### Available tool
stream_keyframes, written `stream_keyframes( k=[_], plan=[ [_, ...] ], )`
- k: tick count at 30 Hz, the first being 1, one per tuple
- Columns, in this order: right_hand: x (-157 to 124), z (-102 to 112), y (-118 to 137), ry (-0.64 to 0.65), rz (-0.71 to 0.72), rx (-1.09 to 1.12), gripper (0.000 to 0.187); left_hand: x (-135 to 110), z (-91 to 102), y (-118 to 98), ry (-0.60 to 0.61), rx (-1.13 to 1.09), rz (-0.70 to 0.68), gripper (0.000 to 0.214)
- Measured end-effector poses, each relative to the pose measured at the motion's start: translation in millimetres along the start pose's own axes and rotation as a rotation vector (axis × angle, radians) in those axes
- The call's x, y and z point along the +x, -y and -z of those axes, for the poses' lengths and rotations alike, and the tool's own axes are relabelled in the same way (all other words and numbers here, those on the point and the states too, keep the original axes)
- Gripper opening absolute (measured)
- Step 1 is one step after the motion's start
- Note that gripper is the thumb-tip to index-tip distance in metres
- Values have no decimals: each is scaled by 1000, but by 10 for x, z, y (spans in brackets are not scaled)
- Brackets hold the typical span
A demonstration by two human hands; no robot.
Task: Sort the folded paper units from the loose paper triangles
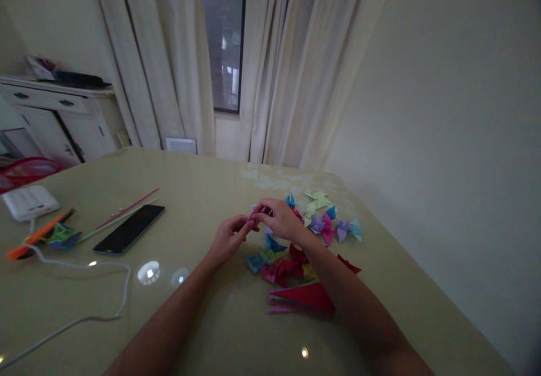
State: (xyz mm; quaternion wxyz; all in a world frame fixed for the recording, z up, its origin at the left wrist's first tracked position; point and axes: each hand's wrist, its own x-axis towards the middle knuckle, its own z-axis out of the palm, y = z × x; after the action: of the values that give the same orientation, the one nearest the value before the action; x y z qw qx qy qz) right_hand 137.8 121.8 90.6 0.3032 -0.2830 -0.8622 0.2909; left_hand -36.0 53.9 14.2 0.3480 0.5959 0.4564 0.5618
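Landmark: window (224,49). Tall, narrow, dark-framed; glass dim grey with small pale reflections. Pleated cream left curtain (169,54) and right curtain (308,66) hang on either side of it. Right of window, beyond the curtain: plain off-white right wall (443,111), shading darker at its outer edge. Left of window: white cabinet (63,119), dark drawer pulls, doors below. Below window, slightly left: small pale panel (181,146), nature unclear. In front of window: glossy yellow-green table (198,181), bearing bright lamp reflections (149,273). Room light subdued.
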Motion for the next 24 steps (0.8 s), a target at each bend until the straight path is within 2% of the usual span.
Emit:
stream_keyframes(
  k=[4, 8, 16, 24],
  plan=[
    [11, 54, 50, -41, 3, 42, 5, 5, 8, 20, -38, -23, 14, 44],
    [20, 99, 51, -5, -18, 107, 11, 8, 29, 31, -93, -7, -13, 43],
    [17, 111, 46, -47, 5, 126, 14, 4, 22, 67, -76, 11, -9, 44],
    [18, 165, 22, -91, -3, 130, 7, 5, 19, 71, -126, 11, -51, 48]
  ],
)
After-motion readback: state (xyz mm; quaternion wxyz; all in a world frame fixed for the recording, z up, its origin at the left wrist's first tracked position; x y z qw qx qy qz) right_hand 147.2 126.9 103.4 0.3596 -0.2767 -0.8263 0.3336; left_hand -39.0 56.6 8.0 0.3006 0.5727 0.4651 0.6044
